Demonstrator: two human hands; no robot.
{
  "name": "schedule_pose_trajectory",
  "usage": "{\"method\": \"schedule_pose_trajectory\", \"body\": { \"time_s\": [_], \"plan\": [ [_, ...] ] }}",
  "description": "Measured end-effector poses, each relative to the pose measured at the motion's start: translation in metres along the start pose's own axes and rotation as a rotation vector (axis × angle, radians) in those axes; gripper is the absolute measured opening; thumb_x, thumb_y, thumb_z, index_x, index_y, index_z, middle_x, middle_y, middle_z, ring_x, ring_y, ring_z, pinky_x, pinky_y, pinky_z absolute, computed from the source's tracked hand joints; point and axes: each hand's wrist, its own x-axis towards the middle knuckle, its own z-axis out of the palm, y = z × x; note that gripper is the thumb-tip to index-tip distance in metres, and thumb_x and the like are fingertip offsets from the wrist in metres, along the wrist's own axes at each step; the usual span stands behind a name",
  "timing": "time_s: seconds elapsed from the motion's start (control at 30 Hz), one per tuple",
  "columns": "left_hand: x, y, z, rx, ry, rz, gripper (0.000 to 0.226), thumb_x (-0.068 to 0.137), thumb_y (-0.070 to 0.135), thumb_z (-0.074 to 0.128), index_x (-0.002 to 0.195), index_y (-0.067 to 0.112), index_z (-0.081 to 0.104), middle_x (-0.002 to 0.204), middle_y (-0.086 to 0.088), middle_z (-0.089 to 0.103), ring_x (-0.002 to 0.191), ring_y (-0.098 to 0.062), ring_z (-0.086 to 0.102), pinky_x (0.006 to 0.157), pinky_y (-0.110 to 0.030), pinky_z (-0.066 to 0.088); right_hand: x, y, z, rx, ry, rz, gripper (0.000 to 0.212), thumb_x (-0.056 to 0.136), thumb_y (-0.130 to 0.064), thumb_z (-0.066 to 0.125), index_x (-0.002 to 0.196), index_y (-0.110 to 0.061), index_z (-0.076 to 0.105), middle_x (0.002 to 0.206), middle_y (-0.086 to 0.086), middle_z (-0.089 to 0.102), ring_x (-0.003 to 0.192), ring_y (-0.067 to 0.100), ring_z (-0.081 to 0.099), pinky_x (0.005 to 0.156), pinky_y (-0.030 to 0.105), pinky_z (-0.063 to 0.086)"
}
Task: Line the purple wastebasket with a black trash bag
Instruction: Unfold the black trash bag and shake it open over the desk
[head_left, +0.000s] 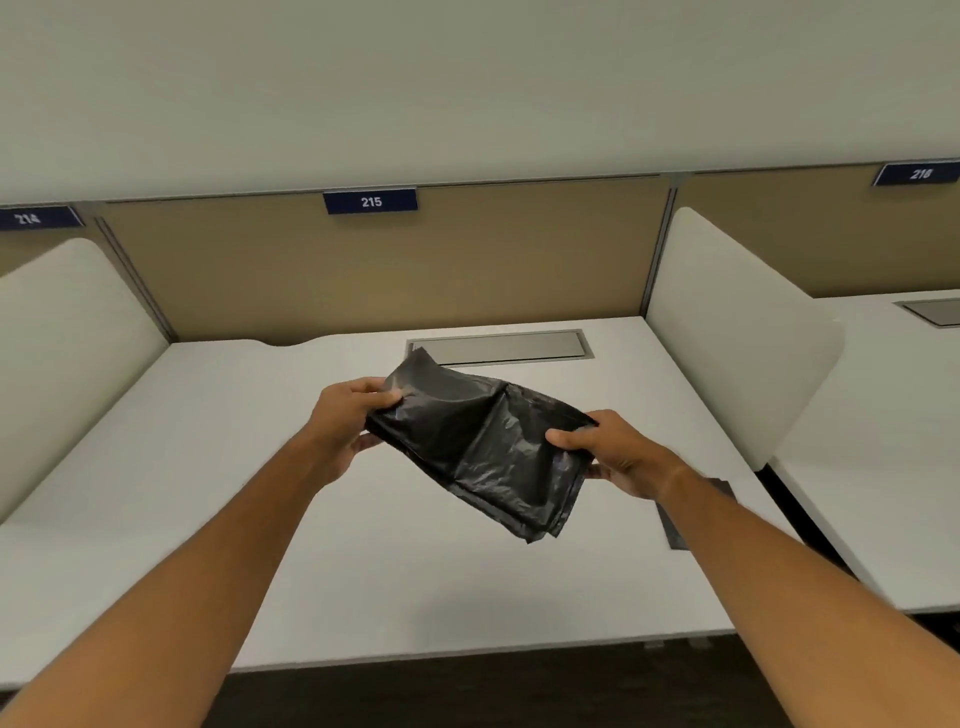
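A folded black trash bag (480, 441) hangs in the air above the white desk (208, 467), partly unfolded into a flat creased sheet. My left hand (348, 423) pinches its upper left corner, thumb on top. My right hand (618, 452) grips its right edge the same way. Both arms reach forward over the desk. The purple wastebasket is not in view.
The desk is bay 215, with a tan back panel (389, 270) and white side dividers (727, 332). A grey cable hatch (504, 345) sits at the back. A dark flat piece (685, 519) lies on the desk under my right wrist. Dark floor shows below the front edge.
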Motion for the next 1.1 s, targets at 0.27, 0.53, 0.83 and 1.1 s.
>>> {"method": "schedule_pose_trajectory", "body": {
  "time_s": [0.27, 0.53, 0.83, 1.1],
  "plan": [
    [-0.001, -0.031, -0.096, -0.073, 0.198, -0.065, 0.007, 0.095, 0.005, 0.056, 0.100, 0.003, 0.060, 0.101, -0.015, 0.065, 0.084, -0.025, 0.063, 0.065, -0.033, 0.052, -0.006, -0.023, 0.074, 0.140, 0.134, -0.061, 0.023, 0.090, -0.015, 0.066, 0.108, -0.001, 0.066, 0.103, 0.014, 0.072, 0.091, 0.028, 0.067, 0.077, 0.039, 0.057],
    [-0.015, -0.042, -0.098, 0.266, 0.332, 0.037, 0.045, 0.085, 0.021, 0.071, 0.124, 0.014, 0.051, 0.111, -0.008, 0.059, 0.098, -0.025, 0.057, 0.081, -0.034, 0.046, -0.007, -0.057, 0.123, 0.139, 0.089, -0.192, 0.031, 0.089, -0.018, 0.067, 0.105, 0.008, 0.065, 0.088, 0.012, 0.068, 0.076, 0.021, 0.060, 0.063, 0.029, 0.054],
    [-0.053, -0.006, -0.011, 0.077, -0.196, 0.337, 0.031, 0.084, 0.034, 0.074, 0.103, 0.010, 0.071, 0.092, -0.010, 0.076, 0.087, -0.022, 0.074, 0.076, -0.031, 0.061, -0.012, -0.077, 0.153, 0.108, -0.020, -0.272, 0.035, 0.084, -0.029, 0.073, 0.094, 0.004, 0.068, 0.084, 0.015, 0.071, 0.081, 0.029, 0.071, 0.076, 0.045, 0.059],
    [-0.047, -0.001, -0.009, 0.180, -0.183, 0.341, 0.016, 0.087, 0.014, 0.071, 0.098, 0.004, 0.074, 0.093, -0.014, 0.075, 0.090, -0.026, 0.073, 0.079, -0.032, 0.060, -0.015, -0.077, 0.149, 0.190, -0.038, -0.237, 0.026, 0.088, -0.028, 0.066, 0.072, -0.008, 0.067, 0.071, 0.007, 0.070, 0.065, 0.018, 0.069, 0.057, 0.030, 0.056]
  ]
}}
